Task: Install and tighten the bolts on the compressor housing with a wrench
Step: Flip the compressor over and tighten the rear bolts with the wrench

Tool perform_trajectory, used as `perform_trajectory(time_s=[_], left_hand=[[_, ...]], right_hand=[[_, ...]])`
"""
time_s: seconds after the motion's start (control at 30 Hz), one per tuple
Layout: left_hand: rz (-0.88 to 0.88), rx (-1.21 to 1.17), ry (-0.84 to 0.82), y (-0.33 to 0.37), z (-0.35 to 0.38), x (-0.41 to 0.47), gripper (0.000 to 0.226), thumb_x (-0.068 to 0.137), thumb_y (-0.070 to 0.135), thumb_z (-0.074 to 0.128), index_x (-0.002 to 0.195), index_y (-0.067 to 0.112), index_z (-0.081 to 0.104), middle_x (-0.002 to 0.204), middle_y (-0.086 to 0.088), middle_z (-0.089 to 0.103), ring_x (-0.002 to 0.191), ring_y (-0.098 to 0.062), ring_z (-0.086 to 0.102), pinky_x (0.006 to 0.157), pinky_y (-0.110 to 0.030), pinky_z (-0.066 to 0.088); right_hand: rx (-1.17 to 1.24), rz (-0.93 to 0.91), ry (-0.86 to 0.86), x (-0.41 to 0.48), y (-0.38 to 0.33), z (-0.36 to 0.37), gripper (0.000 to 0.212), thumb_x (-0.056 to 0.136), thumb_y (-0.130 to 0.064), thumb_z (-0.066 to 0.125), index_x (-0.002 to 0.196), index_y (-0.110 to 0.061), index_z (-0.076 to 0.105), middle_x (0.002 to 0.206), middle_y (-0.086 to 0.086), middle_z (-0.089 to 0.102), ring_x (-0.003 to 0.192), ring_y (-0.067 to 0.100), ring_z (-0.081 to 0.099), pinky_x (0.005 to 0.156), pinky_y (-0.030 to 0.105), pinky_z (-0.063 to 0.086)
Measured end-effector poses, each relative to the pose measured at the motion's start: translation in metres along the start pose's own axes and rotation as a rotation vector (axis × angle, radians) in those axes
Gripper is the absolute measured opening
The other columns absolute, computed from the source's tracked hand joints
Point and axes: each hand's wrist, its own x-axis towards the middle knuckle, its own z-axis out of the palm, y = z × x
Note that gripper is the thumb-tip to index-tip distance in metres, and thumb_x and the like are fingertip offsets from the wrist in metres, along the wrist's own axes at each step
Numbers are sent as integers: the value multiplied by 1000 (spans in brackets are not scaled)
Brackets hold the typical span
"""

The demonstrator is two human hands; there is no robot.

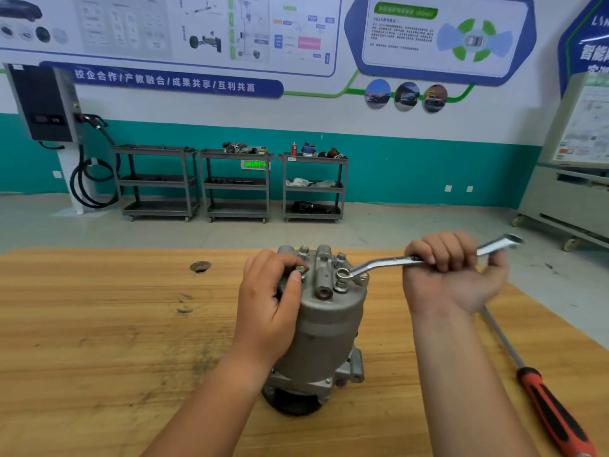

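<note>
In the head view, the compressor housing (324, 328) stands on end near the middle of the wooden table (99, 324). Its bolted face is turned up, so you can reach every fastener from above. It is dull grey cast metal, a stubby cylinder with mounting lugs at the foot and a raised port block (323, 275) across the top.

Your left hand (270, 301) wraps the housing's upper left edge with its fingers curled over the rim. I judge this is to brace the body against the twist of the wrench. The thumb and forefinger tips close on the left-side bolt (301, 269); I cannot tell whether they pinch it or only touch it.

Your right hand (454, 272) is a closed fist around the shank of the wrench (379, 262), palm toward you. It grips well out from the working end, which should give you good leverage. The wrench is bright polished steel with a cranked neck. Its ring sits over the ringed bolt (342, 274), just right of the port block, and its far end juts out past your fist.

Other hex bolts (341, 257) stand proud around the top face, so I judge several are not yet seated.

A screwdriver (547, 407) lies on the table to your right, well apart from the housing. It has a long thin steel shaft and a red-and-black handle. The tabletop is grained, scuffed wood, with a small round hole (200, 266) to the left.
</note>
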Motion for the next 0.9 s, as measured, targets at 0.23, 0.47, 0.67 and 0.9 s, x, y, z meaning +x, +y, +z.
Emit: perform_trajectory(time_s=[0.23, 0.47, 0.67, 0.9], left_hand=[[-3, 1, 8, 1, 0, 0, 33, 88, 30, 38, 87, 8, 62, 82, 11, 51, 83, -18, 50, 75, -12, 34], [20, 41, -24, 1, -1, -3, 38, 81, 36, 45, 93, 3, 62, 84, 1, 51, 84, -22, 48, 76, -14, 34], [22, 51, -45, 1, -2, -4, 43, 72, 42, 55, 93, 5, 61, 86, 0, 49, 86, -14, 42, 77, -12, 33], [17, 48, -56, 2, -3, -4, 44, 70, 44, 58, 94, 8, 60, 87, 2, 48, 87, -15, 43, 78, -12, 33]], right_hand=[[183, 481, 30, 47, 15, -21, 38, 85, -34, 36, 50, -23, 29, 48, -11, 16, 39, 4, 14, 31, 22, 25], [236, 465, 68, 39, 14, -29, 53, 96, -41, 33, 48, -18, 33, 47, -11, 18, 39, 3, 15, 32, 19, 26], [205, 276, 69, 38, 13, -14, 54, 94, -40, 32, 46, -15, 36, 39, -4, 27, 29, 11, 25, 32, 17, 26], [178, 508, 40, 58, 27, -23, 56, 96, -45, 31, 48, -17, 34, 47, -10, 18, 38, 6, 16, 35, 18, 25]])
